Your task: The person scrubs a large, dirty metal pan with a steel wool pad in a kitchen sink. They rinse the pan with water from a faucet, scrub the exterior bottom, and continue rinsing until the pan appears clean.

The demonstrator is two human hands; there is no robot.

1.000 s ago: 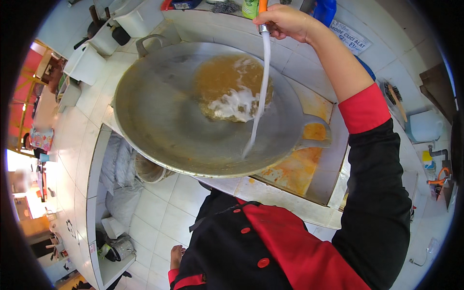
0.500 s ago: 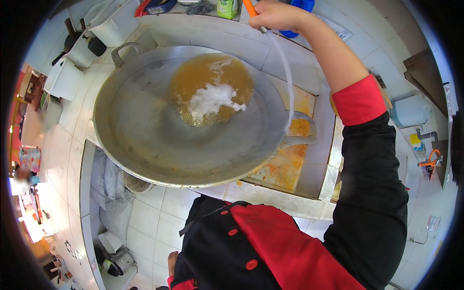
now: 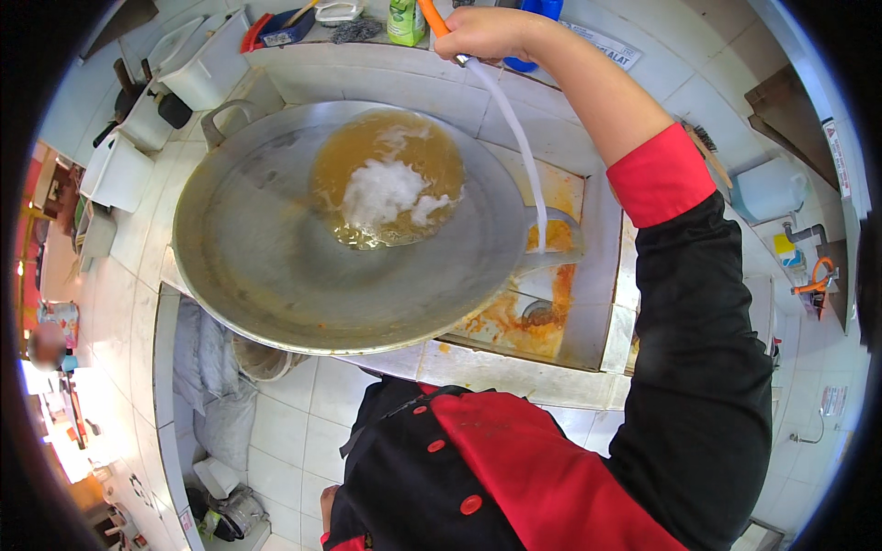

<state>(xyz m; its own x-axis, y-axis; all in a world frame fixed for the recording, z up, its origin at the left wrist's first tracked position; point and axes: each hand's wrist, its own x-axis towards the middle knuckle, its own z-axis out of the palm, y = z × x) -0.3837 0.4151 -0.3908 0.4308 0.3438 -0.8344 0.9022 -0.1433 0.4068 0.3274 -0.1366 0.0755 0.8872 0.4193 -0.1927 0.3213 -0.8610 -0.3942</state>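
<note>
At the far edge, my right hand [image 3: 482, 34] is closed around an orange hose [image 3: 434, 16]. A white stream of water [image 3: 517, 124] arcs from its metal end down to the right handle [image 3: 568, 241] of a large grey wok [image 3: 257, 266], falling through or beside it. The wok rests across a tiled sink [image 3: 597, 285], tilted, with brownish water [image 3: 395, 151] and white foam [image 3: 381, 193] pooled at its far side. My left hand [image 3: 328, 503] shows only partly at the lower edge beside my body, its fingers hidden.
Orange residue and a drain [image 3: 537, 313] show on the sink floor. A ledge behind holds a green packet [image 3: 405, 22], a scouring pad [image 3: 356, 31] and a blue tray [image 3: 287, 29]. White bins [image 3: 119, 170] with utensils stand left. A brush [image 3: 706, 151] lies right.
My right hand and the hose have shifted left, and the stream with them. The drain in the sink floor has come into sight. The whole view has moved slightly.
</note>
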